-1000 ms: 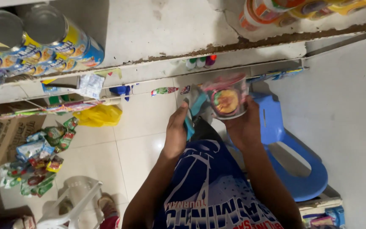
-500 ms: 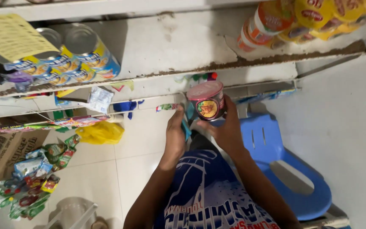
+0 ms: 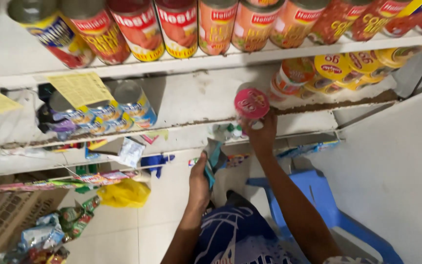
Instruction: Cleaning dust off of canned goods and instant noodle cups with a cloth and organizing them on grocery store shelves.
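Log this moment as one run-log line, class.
right hand: holds pink-lidded can at shelf | left hand: holds cloth, low

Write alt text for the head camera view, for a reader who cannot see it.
The person's right hand lifts a pink-lidded can to a white shelf beside stacked cans, while the left hand holds a teal cloth. More cans line the shelf above; a blue plastic chair stands below.

Bare shelf [image 3: 191,100] gap lies open between blue cans [image 3: 133,105] and yellow cans [image 3: 338,71].
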